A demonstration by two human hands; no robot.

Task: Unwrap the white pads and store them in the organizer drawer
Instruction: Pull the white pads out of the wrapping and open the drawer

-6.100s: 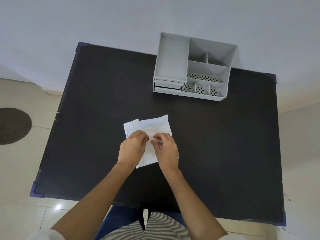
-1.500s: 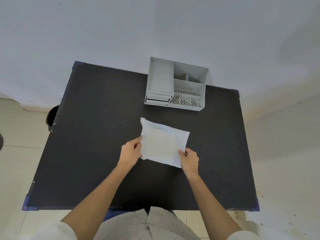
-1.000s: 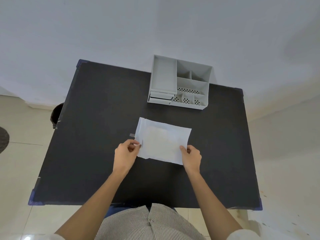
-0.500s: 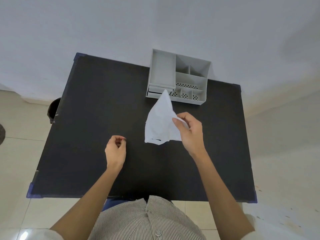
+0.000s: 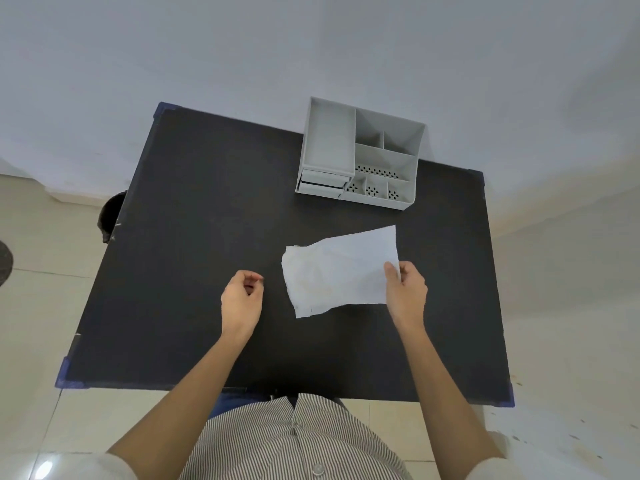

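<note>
A white pad wrapper (image 5: 337, 271) lies spread over the middle of the black table (image 5: 194, 216), faint round shapes showing through it. My right hand (image 5: 403, 289) pinches its right edge between thumb and fingers. My left hand (image 5: 242, 299) hovers a little to the left of the wrapper, apart from it, fingers curled loosely with fingertips pinched; whether a small scrap is between them I cannot tell. The grey organizer (image 5: 360, 154) stands at the table's far edge, its two small drawers (image 5: 323, 180) at its front left, pushed in.
A white wall rises directly behind the organizer. A dark round bin (image 5: 111, 213) stands on the tiled floor by the table's left edge. Blue corner guards mark the table corners (image 5: 69, 375).
My right hand has lowered the wrapper from hanging upright to lying spread on the table. My left hand stays off it, slightly to the left.
</note>
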